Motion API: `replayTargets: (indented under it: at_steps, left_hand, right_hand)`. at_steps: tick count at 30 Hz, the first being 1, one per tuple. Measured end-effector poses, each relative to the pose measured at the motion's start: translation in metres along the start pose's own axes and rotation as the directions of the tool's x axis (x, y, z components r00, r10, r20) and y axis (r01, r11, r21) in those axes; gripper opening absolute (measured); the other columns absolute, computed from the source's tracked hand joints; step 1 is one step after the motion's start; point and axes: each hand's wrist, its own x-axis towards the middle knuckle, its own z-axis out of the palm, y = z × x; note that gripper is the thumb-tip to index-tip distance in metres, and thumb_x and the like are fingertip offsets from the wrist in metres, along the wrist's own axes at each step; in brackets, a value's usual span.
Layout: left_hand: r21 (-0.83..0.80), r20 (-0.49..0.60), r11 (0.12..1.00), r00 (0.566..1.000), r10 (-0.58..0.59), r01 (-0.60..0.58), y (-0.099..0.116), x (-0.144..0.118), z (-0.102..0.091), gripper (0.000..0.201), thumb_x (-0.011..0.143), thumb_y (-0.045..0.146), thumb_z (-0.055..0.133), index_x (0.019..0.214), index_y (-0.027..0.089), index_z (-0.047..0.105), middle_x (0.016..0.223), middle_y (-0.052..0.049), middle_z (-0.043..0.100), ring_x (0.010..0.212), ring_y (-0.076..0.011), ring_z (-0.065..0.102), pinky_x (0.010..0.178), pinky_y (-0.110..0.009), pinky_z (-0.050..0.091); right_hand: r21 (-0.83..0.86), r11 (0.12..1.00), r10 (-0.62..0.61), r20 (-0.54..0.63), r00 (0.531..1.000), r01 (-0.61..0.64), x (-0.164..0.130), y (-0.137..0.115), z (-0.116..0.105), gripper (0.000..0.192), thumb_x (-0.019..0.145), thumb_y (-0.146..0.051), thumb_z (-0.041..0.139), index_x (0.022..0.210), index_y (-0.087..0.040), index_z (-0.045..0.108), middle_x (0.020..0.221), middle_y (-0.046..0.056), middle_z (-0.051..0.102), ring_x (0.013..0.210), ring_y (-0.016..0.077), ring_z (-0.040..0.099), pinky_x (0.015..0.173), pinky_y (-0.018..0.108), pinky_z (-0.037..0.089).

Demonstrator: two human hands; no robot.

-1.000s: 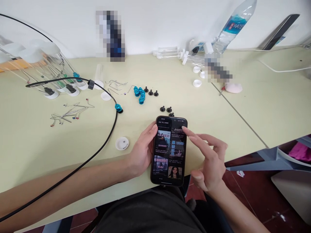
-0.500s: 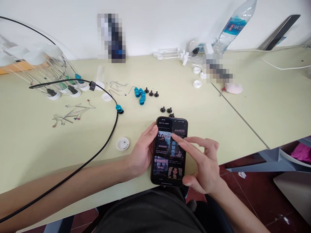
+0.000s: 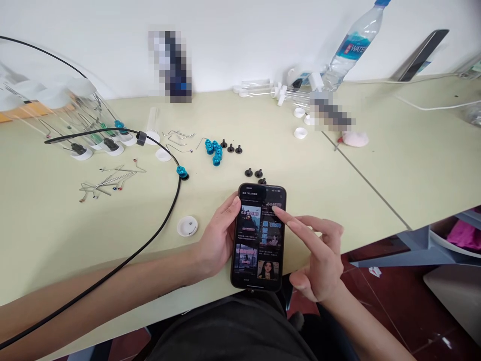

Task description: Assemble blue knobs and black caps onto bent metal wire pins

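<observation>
The left hand (image 3: 218, 239) grips a black phone (image 3: 258, 236) by its side, at the near edge of the surface (image 3: 376, 150). The right hand (image 3: 319, 255) is open, with one finger on the screen. Farther back lie small black screws (image 3: 254, 173), then blue knobs (image 3: 214, 149). A water bottle (image 3: 347, 47) leans by the wall.
</observation>
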Motion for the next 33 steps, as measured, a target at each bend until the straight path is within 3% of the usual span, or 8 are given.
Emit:
replayTargets:
  at_steps: [5,11,19,26,33]
  left_hand:
    - [0.027,-0.001,1.000,1.000,0.003,-0.003,-0.0013,0.0003,-0.0014,0.030,0.098,0.038,0.044,0.114,0.020,0.062,0.114,-0.005,0.066,0.103,-0.0176,0.061,0.085,-0.027,0.049]
    - [0.026,0.002,1.000,1.000,0.000,0.000,-0.0033,0.0004,-0.0029,0.031,0.097,0.039,0.044,0.115,0.021,0.062,0.114,-0.005,0.066,0.103,-0.0186,0.061,0.082,-0.027,0.049]
    - [0.028,0.007,1.000,1.000,-0.003,0.003,-0.0014,-0.0003,-0.0017,0.031,0.097,0.039,0.044,0.113,0.021,0.063,0.111,-0.004,0.067,0.100,-0.0177,0.062,0.081,-0.027,0.049]
    - [0.005,-0.008,1.000,1.000,-0.021,0.021,-0.0002,-0.0013,-0.0003,0.031,0.096,0.040,0.047,0.115,0.022,0.063,0.115,-0.004,0.067,0.104,-0.0182,0.061,0.090,-0.029,0.047]
    - [-0.003,-0.016,1.000,1.000,-0.025,0.025,0.0004,-0.0024,0.0005,0.031,0.096,0.040,0.047,0.114,0.021,0.063,0.111,-0.004,0.068,0.102,-0.0167,0.061,0.086,-0.027,0.048]
  right_hand:
    - [-0.015,0.996,0.091,-0.050,0.995,-0.092,-0.0029,0.0002,0.0024,0.067,0.095,-0.064,0.024,0.143,-0.021,0.043,0.120,0.010,0.068,0.095,0.0278,0.056,0.072,0.043,0.040]
    - [-0.057,0.989,0.136,0.004,0.991,-0.135,-0.0004,-0.0008,0.0011,0.075,0.092,-0.071,0.016,0.141,-0.022,0.044,0.114,0.011,0.070,0.097,0.0296,0.057,0.079,0.046,0.035]
    - [-0.028,0.998,0.050,0.018,0.999,-0.049,-0.0005,-0.0013,0.0027,0.073,0.093,-0.069,0.019,0.142,-0.020,0.042,0.117,0.011,0.069,0.100,0.0296,0.059,0.077,0.045,0.035]
    - [-0.024,0.999,0.042,0.028,0.999,-0.041,0.0010,-0.0020,0.0025,0.071,0.094,-0.067,0.021,0.142,-0.019,0.043,0.118,0.012,0.069,0.099,0.0291,0.059,0.078,0.045,0.034]
    - [-0.009,0.999,0.041,0.004,0.999,-0.041,-0.0011,-0.0011,0.0021,0.071,0.094,-0.067,0.023,0.142,-0.019,0.043,0.117,0.012,0.069,0.097,0.0286,0.060,0.077,0.044,0.034]
